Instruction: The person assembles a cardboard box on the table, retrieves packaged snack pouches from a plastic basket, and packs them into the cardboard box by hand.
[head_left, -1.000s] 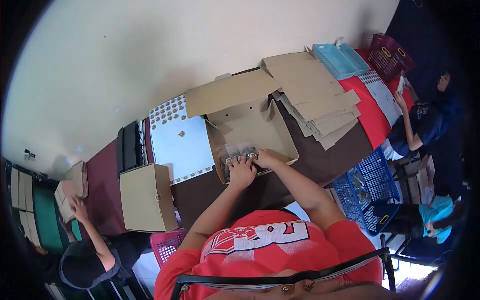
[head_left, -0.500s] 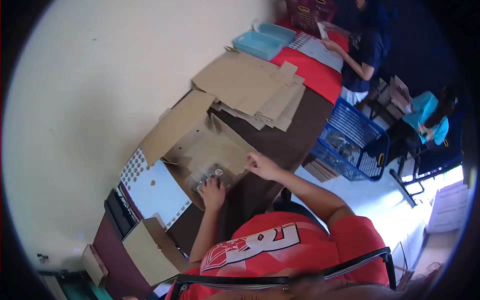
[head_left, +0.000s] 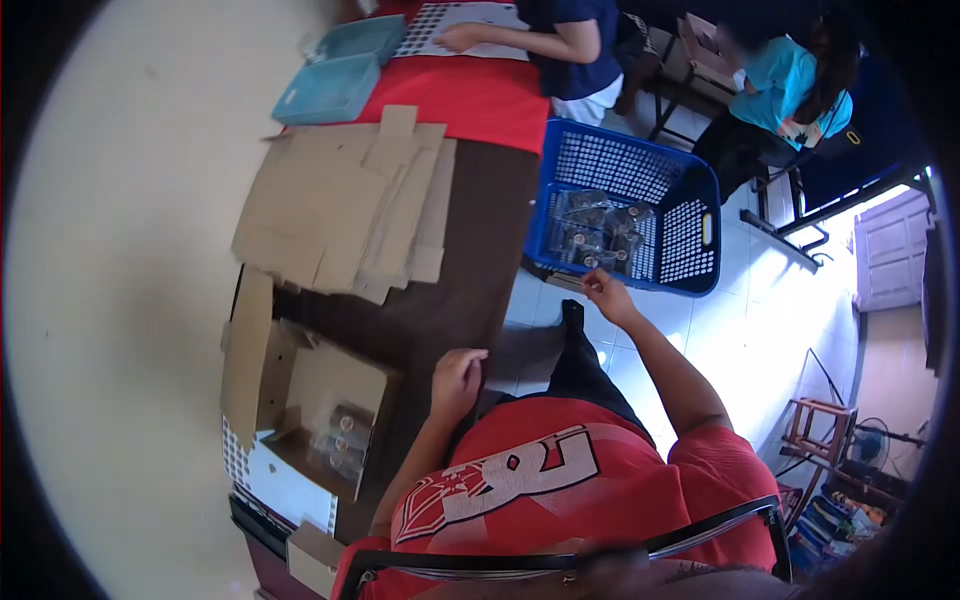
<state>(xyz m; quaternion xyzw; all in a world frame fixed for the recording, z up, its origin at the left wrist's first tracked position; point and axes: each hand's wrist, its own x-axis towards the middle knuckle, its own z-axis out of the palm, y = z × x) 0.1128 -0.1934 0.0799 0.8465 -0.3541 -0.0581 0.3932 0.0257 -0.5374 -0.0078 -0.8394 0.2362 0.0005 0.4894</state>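
Observation:
My left hand hovers at the edge of the dark brown table, its fingers curled together with nothing visible in them. My right hand is over the near rim of the blue plastic basket, fingers loosely bent and slightly apart, holding nothing I can see. Several clear plastic packs with dark contents and small round labels lie in the basket. To the left, an open cardboard box stands on the table with similar clear packs inside.
Flattened cardboard sheets are stacked on the table. Beyond them are light-blue trays on a red cloth. One person stands beside the cloth; another sits farther right. A sticker sheet lies beside the box.
My view has turned right toward the basket. My left hand has left the packs inside the box, and my right hand has moved from the box's side to the basket rim.

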